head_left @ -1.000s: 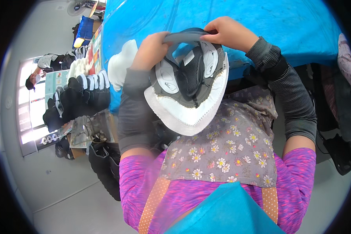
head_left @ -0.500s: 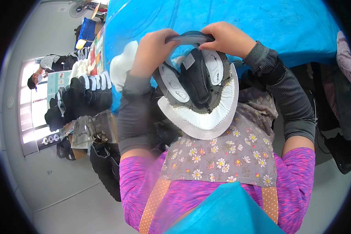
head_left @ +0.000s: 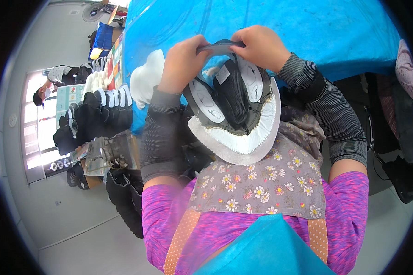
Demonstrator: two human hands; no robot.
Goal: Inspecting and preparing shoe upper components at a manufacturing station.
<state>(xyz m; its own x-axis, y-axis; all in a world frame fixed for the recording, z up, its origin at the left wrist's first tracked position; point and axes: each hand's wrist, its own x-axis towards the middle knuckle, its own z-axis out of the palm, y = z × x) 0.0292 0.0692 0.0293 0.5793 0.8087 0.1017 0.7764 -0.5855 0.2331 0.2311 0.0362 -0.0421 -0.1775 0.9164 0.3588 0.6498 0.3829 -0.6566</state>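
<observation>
A dark grey and black shoe upper (head_left: 234,96) is stretched between my two hands, its inner side facing me. It has white oval patches on both sides and a black mesh tongue down the middle. A white stitched band (head_left: 254,140) curves round its near end, which rests against my flowered apron. My left hand (head_left: 183,62) pinches the left of the far curved edge, thumb on the inside. On the right, my right hand (head_left: 263,48) pinches the same edge, close to the left one. Fingertips behind the edge are hidden.
A blue cloth-covered table (head_left: 307,27) lies ahead. White soft pieces (head_left: 147,78) sit at its left edge. Further left stand several black shoe uppers (head_left: 89,117) in a row, with a clear plastic bag (head_left: 108,151) below. Patterned fabric (head_left: 407,68) hangs far right.
My right hand has moved slightly left and my left hand slightly right, so the far edge is bent into a narrower curve. Both keep their hold.
</observation>
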